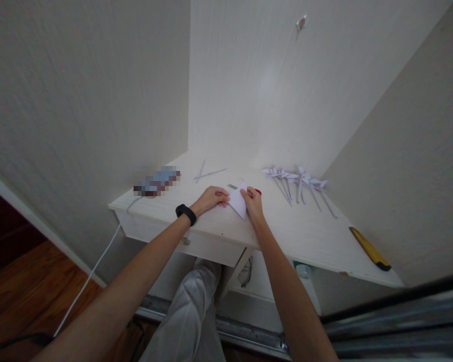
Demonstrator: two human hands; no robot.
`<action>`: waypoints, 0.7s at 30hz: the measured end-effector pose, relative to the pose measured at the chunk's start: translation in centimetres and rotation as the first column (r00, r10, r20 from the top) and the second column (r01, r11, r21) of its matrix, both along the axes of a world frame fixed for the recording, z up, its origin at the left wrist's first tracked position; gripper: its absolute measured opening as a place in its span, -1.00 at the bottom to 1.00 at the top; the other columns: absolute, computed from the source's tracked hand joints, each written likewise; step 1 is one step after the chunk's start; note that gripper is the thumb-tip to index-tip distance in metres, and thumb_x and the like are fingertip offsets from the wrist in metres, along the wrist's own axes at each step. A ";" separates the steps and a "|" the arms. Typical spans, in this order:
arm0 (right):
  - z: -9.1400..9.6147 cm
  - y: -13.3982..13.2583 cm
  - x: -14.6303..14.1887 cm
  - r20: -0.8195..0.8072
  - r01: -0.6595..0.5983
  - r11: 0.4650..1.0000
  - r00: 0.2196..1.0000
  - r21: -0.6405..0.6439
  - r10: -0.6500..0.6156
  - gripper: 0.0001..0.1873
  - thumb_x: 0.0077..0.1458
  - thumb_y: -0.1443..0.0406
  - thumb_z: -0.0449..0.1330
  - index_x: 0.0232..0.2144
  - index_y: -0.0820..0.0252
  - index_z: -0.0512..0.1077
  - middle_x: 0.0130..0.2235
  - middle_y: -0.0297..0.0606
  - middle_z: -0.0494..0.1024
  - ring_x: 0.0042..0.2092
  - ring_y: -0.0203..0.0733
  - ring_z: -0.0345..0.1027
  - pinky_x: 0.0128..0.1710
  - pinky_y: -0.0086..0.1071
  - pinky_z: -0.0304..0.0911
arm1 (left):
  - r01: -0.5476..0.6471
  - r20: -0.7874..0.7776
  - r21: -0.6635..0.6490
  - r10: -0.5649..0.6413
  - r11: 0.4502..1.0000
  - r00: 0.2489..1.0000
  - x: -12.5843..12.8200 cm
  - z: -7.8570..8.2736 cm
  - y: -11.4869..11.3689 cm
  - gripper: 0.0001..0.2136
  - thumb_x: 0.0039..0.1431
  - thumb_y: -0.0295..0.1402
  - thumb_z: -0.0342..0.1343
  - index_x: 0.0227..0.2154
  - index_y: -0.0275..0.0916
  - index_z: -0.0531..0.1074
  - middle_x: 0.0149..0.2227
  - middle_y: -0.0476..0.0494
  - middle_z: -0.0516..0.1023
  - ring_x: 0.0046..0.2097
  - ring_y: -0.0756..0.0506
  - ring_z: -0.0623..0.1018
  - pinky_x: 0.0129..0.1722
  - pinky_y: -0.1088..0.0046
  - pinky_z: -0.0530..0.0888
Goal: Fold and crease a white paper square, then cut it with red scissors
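White paper, head view, is held above the tabletop near its front edge. Left hand pinches its left corner; right hand grips its right side. Stemmed paper pieces lie along the back edge, toward the right.

On the worktop there, sticks lie behind the paper to its left, folded pieces to its right
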State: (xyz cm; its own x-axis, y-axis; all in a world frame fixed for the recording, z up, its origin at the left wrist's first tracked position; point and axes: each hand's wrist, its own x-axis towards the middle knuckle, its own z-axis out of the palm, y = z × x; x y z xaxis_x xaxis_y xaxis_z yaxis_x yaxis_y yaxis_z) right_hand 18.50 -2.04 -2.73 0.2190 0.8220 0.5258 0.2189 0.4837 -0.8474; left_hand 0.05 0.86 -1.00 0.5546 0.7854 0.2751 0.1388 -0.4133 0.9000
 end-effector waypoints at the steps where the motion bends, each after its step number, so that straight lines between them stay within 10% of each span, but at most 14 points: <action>1: 0.0 0.0 -0.1 0.002 0.000 1.000 1.000 0.003 0.000 -0.74 0.25 0.22 0.18 -0.07 0.26 0.42 -0.09 -0.19 0.51 -0.17 -0.16 0.47 -0.20 -0.21 0.44 | 0.005 -0.001 0.000 -0.005 1.000 1.000 0.0 0.0 0.0 -0.75 0.27 -0.29 0.12 -0.06 -0.30 0.42 -0.09 -0.18 0.52 -0.17 -0.11 0.56 -0.20 0.24 0.55; 21: 0.2 -0.4 0.4 0.018 0.100 0.993 0.995 0.066 -0.101 -0.76 0.26 0.21 0.17 -0.13 0.27 0.44 -0.16 -0.23 0.53 -0.22 -0.19 0.46 -0.23 -0.24 0.43 | 0.055 -0.071 0.021 -0.053 0.998 0.996 0.0 0.0 -0.1 -0.76 0.27 -0.30 0.12 -0.08 -0.31 0.43 -0.12 -0.17 0.52 -0.20 -0.09 0.56 -0.22 0.27 0.56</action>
State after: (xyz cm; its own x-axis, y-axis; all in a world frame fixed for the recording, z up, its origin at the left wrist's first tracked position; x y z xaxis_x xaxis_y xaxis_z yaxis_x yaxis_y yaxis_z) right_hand 18.91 -2.43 -2.52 0.2871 0.7606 0.5823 0.2866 0.5119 -0.8099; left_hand 0.00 0.81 -0.95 0.6147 0.7478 0.2509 0.1788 -0.4419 0.8790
